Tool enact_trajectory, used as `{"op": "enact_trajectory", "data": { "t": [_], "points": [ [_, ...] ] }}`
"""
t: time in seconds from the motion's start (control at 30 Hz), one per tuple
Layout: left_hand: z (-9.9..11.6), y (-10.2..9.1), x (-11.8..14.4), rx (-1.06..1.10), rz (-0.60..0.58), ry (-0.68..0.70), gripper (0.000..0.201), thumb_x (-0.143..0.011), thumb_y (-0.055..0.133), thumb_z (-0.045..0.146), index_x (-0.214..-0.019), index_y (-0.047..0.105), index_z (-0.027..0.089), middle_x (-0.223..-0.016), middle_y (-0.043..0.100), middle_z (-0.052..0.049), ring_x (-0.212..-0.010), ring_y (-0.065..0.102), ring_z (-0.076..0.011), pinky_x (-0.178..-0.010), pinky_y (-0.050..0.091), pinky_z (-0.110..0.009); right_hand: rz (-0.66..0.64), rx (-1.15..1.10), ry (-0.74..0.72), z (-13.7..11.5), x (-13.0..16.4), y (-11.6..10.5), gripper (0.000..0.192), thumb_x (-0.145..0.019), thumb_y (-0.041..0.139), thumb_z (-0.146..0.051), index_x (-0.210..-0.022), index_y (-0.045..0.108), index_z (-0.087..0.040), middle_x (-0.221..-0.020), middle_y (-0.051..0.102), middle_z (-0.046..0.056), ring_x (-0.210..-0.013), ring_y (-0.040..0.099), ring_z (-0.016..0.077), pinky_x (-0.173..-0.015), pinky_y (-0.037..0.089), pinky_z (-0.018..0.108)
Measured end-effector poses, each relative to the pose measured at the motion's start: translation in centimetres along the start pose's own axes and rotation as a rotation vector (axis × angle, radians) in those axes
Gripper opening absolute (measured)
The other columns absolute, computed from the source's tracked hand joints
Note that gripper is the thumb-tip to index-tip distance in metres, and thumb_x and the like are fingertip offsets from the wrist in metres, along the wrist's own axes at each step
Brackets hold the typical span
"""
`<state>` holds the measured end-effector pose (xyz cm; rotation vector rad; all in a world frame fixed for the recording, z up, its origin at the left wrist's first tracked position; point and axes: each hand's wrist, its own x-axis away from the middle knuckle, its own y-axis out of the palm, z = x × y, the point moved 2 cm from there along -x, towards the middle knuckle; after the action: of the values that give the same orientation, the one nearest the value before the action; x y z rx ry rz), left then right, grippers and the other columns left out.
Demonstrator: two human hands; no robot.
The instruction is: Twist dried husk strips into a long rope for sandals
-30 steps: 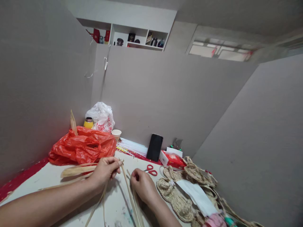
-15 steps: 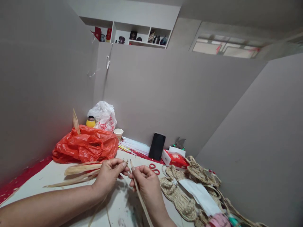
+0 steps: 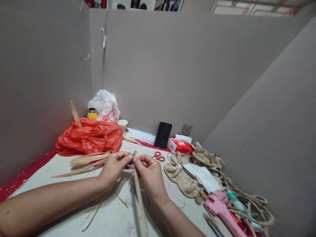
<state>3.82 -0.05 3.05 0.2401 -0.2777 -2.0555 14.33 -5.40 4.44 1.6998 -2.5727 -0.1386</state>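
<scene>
At the counter's [image 3: 61,204] near middle, my left hand [image 3: 114,168] and right hand [image 3: 149,174] sit close together, fingertips of both pinched on the top end of a dried leaf strip [image 3: 138,194]. The strip runs down from the pinch toward the near edge, between my forearms. A thinner sliver [image 3: 98,207] trails under the left wrist, lying loose on the counter.

Progress, my read: early. Strip looks whole below the pinch, only the tip is worked; I can't tell if a split has begun there. More uncut leaves [image 3: 86,160] lie just left of the left hand, untouched, so plenty of material remains.

Toward the far left corner: red plastic bag [image 3: 89,140], a leaf poking out of it, white bag [image 3: 105,105] and yellow jar [image 3: 92,114] behind it. Paper cup [image 3: 122,124] by the back edge. Black phone [image 3: 163,135] leans on the partition, red box [image 3: 181,147] beside it. Red scissors [image 3: 158,157] lie just beyond the right hand. Along the right edge: woven straw sandals [image 3: 181,179], finished by the look, a white paper sheet [image 3: 203,176] on them, pink tool [image 3: 222,210] near the corner.
</scene>
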Motion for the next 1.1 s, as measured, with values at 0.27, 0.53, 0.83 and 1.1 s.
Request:
{"op": "enact_trajectory", "data": {
  "t": [0.27,0.53,0.83,1.1],
  "points": [
    [0.2,-0.2,0.0,0.045,-0.015,-0.104,0.029,-0.067,0.072,0.041,-0.071,0.066,0.012,-0.071,0.064,-0.003,-0.067,0.057,-0.0124,-0.067,0.046,-0.025,-0.046,0.320,-0.289,0.0,0.1,-0.4,0.019,-0.078,0.058,-0.030,-0.068,0.064,-0.015,-0.060,0.063,0.001,-0.053,0.054,0.0127,-0.052,0.042,0.022],
    [0.6,-0.5,-0.4,-0.116,-0.041,-0.021,0.036,-0.069,0.067,0.049,-0.071,0.062,0.014,-0.052,0.050,0.004,-0.043,0.040,-0.0055,-0.041,0.030,-0.017,-0.039,0.615,-0.481,-0.4,0.3,-0.9,0.020,-0.082,0.053,-0.027,-0.071,0.066,-0.017,-0.060,0.063,0.001,-0.051,0.052,0.0126,-0.053,0.039,0.023],
    [1.3,-0.5,-0.4,-0.180,-0.073,0.008,0.038,-0.072,0.063,0.051,-0.067,0.059,0.014,-0.048,0.045,0.005,-0.042,0.032,-0.0051,-0.042,0.022,-0.019,-0.332,0.207,-0.067,-1.2,-1.0,-1.3,0.038,-0.080,0.057,-0.049,-0.097,0.060,-0.015,-0.056,0.054,-0.003,-0.040,0.035,0.0079,-0.041,0.026,0.020],
    [1.7,-0.3,-0.1,-0.214,-0.114,0.047,0.035,-0.075,0.061,0.045,-0.060,0.058,0.014,-0.055,0.055,0.002,-0.042,0.029,-0.0038,-0.044,0.023,-0.019,-0.471,0.290,-0.076,-1.4,-1.0,-1.5,0.038,-0.084,0.050,-0.049,-0.069,0.058,-0.016,-0.050,0.034,-0.007,-0.047,0.027,0.0084,-0.043,0.020,0.020]
  ]
}}
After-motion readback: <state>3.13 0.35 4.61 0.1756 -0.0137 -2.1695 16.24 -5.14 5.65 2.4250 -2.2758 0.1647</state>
